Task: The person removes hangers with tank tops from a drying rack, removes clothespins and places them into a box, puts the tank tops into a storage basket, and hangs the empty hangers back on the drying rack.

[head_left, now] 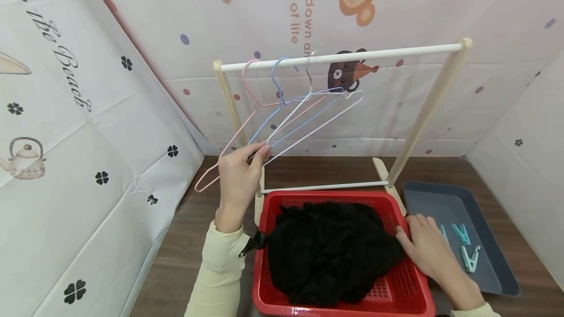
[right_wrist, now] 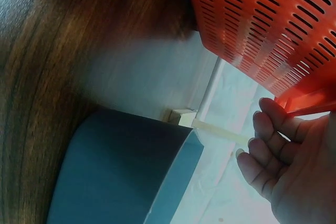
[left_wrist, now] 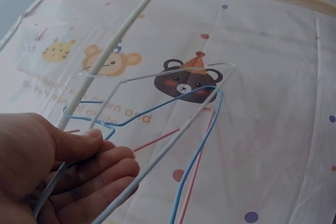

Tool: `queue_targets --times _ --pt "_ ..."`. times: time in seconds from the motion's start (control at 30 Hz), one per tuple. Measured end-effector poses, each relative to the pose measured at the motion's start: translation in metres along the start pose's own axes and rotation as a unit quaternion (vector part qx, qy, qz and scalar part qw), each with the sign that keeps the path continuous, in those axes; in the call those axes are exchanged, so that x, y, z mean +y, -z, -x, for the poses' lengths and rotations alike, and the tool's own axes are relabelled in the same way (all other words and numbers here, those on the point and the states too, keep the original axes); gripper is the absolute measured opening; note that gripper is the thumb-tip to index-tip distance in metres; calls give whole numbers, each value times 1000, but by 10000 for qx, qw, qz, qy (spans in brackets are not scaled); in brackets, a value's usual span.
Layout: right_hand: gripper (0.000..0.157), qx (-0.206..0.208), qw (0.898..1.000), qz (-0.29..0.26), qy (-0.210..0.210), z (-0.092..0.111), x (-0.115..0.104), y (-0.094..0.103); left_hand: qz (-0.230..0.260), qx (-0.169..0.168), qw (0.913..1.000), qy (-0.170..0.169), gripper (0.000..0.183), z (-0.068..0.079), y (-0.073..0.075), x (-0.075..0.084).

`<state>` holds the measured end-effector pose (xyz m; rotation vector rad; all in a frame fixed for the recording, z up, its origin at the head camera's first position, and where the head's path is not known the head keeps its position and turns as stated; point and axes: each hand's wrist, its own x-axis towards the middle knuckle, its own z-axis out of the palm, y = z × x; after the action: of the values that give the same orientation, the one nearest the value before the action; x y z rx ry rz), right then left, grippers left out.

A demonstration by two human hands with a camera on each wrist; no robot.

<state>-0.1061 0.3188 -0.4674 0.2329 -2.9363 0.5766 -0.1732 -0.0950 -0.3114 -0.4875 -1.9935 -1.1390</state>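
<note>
A thin white hanger [head_left: 317, 133] hangs by its metal hook from the rack's top bar. My left hand [head_left: 242, 172] pinches its lower left end between thumb and fingers. Just left of it, a blue hanger [head_left: 263, 126] and a pink hanger [head_left: 238, 133] are on the same bar. In the left wrist view the white hanger's wire [left_wrist: 173, 140] passes by the fingers. My right hand [head_left: 425, 243] holds the right rim of a red basket [head_left: 260, 278], thumb over the inner side, fingers outside. Crumpled black cloth [head_left: 330, 253] fills much of the basket.
The wooden rack with its white top bar [head_left: 379, 55] stands behind the basket. A grey-blue tray [head_left: 425, 197] lies at the right on the dark wood table [head_left: 172, 268], holding teal clothespins [head_left: 470, 258]. Printed sheets cover the walls on the left, back and right.
</note>
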Motion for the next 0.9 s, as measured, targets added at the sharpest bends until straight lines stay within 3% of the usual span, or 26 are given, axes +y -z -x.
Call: queue_targets --times 0.2,0.33,0.57,0.77,0.9 --pt "25 -11 9999 -68 -76 -2 1 0 -161 43 9998 136 10 5 0 -2" --pt "26 3 9999 -132 -92 -3 1 -1 -68 262 9994 217 14 8 2 -5" --pt "32 -10 9996 -128 -249 -4 2 0 -21 723 9974 68 12 17 7 -8" --pt "45 7 9996 -59 -262 -3 3 8 -324 1278 9907 -349 11 25 12 0" --pt "54 89 9998 47 -169 -4 5 28 -75 1281 9886 -784 12 30 8 14"
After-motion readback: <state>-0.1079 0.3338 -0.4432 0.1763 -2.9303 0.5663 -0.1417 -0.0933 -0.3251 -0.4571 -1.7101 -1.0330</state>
